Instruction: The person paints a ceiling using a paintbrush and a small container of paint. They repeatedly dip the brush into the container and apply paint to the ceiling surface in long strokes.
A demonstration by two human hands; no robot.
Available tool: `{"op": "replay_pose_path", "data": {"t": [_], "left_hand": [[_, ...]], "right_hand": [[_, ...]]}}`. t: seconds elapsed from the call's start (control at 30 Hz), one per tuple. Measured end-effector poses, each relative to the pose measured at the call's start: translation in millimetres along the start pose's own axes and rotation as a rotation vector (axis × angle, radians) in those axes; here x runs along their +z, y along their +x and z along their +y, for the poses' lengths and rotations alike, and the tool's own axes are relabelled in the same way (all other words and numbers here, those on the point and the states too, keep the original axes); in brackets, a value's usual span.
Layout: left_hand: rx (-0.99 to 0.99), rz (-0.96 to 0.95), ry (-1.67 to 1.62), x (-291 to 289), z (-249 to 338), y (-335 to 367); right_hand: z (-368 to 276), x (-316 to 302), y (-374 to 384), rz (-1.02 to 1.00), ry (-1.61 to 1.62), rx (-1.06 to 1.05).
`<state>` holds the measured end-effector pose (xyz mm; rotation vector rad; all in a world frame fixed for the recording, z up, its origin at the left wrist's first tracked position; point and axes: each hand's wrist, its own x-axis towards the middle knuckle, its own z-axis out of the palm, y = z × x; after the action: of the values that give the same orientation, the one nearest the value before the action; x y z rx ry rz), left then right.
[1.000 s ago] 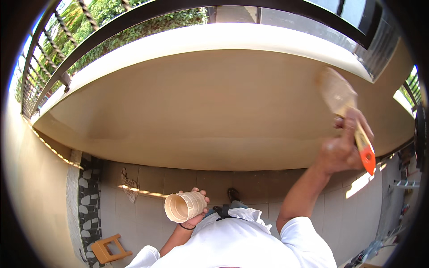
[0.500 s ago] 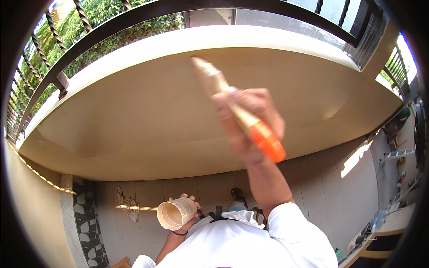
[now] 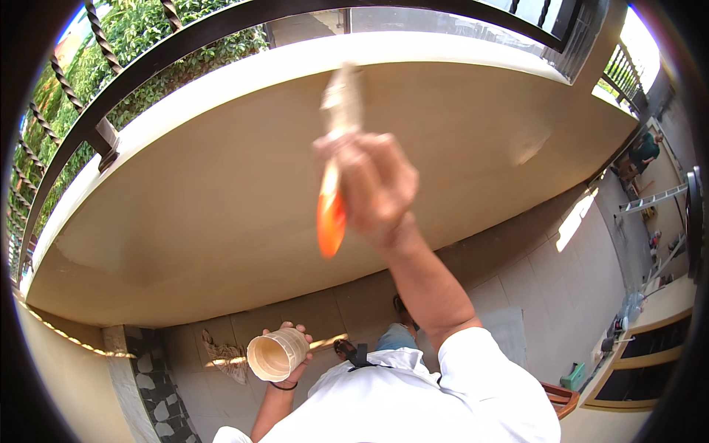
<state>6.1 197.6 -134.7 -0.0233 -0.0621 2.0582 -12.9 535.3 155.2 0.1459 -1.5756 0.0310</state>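
Observation:
My right hand (image 3: 373,181) is closed round a paintbrush (image 3: 331,214) with an orange-tipped handle. The bristle end points up and touches or nearly touches the top of the beige wall (image 3: 244,199), just under its white ledge; motion blurs the tip. Low in front of my body, my left hand (image 3: 299,354) grips a pale plastic cup (image 3: 272,356) from its right side. The cup's mouth faces up toward me, and its inside is coated beige; how much paint it holds I cannot tell.
A dark metal railing (image 3: 295,13) runs above the ledge. A crumpled cloth (image 3: 224,354) lies on the tiled floor (image 3: 517,295). At the far right are a person (image 3: 641,156), a ladder (image 3: 653,199) and a cabinet (image 3: 635,369) with clutter on it.
My right hand has swung the paintbrush leftward, turning it from a slant to nearly upright. My left hand still holds the cup. The view has shifted slightly.

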Motion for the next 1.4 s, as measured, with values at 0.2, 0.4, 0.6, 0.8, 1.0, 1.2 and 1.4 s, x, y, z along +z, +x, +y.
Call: {"op": "replay_pose_path", "data": {"t": [0.2,0.4,0.6,0.8,1.0,1.2,1.4], "left_hand": [[-0.079,0.018,-0.056,-5.8,-3.4,0.7],[-0.093,-0.003,-0.121,-16.0,-2.5,-24.0],[-0.093,0.000,-0.088,-18.3,-0.8,-31.1],[0.073,-0.084,-0.076,-13.7,-20.3,-32.3],[0.224,-0.062,-0.129,-20.3,-44.3,-54.6],[0.223,-0.019,-0.152,-8.1,-59.6,-62.9],[0.251,-0.055,-0.137,-4.8,-73.2,-54.7]], "right_hand": [[12.5,-18.5,-9.4,0.128,0.429,0.554],[96.2,-88.7,-9.1,0.494,-0.140,0.687],[-15.4,19.9,2.8,0.027,-0.149,0.108],[-131.2,68.4,-10.6,-0.088,0.629,0.208],[-104.0,-6.4,-76.5,-0.078,1.140,1.481],[-77.8,-84.7,-174.0,0.099,0.954,2.219],[-60.2,-158.1,-247.9,0.194,0.977,2.446]]}}
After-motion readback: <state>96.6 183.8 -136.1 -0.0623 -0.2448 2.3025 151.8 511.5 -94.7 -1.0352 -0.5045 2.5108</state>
